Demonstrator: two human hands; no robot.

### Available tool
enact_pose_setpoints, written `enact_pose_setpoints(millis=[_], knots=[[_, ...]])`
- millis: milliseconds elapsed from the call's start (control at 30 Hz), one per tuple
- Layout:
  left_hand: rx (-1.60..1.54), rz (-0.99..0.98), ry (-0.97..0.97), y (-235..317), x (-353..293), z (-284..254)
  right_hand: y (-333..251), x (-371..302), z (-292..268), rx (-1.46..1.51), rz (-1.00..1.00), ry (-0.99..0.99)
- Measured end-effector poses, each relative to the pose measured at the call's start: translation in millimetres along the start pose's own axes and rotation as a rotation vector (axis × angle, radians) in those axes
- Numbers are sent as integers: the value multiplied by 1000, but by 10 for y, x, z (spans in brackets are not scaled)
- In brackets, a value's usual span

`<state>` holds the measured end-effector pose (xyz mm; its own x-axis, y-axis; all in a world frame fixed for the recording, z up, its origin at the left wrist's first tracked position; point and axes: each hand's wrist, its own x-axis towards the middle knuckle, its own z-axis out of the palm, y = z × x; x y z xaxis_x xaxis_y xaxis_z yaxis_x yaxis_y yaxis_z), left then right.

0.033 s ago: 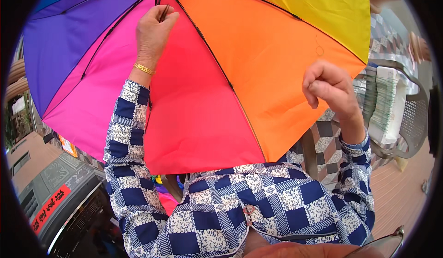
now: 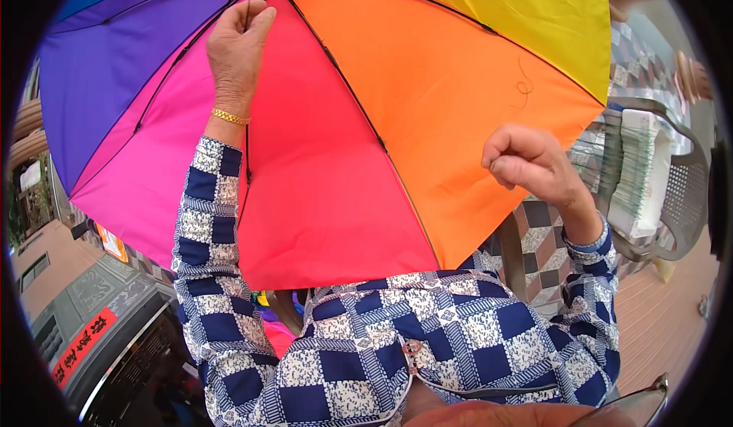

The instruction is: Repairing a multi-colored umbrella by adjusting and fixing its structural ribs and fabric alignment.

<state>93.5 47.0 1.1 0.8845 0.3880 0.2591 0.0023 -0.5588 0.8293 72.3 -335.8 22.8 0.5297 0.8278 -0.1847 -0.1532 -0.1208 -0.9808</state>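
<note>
An open rainbow umbrella (image 2: 343,160) fills the view, seen from the inside, with purple, pink, red, orange and yellow panels and black ribs. My left hand (image 2: 235,41), with a gold bracelet at the wrist, is raised near the hub at the top. Its fingertips are pinched on a black rib (image 2: 252,3). My right hand (image 2: 527,160) is closed in a loose fist in front of the orange panel's lower edge, thumb pressed on forefinger. A thin dark thread (image 2: 523,85) curls on the orange panel above it; whether the fingers hold it I cannot tell.
A grey perforated chair (image 2: 683,198) at the right carries a stack of white and green sheets (image 2: 634,171). Another person in patterned clothing (image 2: 649,64) stands beyond it. A dark cabinet with a red label (image 2: 84,343) sits lower left. Wooden flooring (image 2: 664,320) lies at the right.
</note>
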Motion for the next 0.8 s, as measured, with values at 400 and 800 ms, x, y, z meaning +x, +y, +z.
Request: enact_pose_setpoints(millis=[400, 800], knots=[[-418, 405, -36, 1329, 563, -139, 292, -667, 611, -827, 7, -331], [-378, 444, 381, 1384, 896, -432, 399, -355, 173, -1222, -354, 192]])
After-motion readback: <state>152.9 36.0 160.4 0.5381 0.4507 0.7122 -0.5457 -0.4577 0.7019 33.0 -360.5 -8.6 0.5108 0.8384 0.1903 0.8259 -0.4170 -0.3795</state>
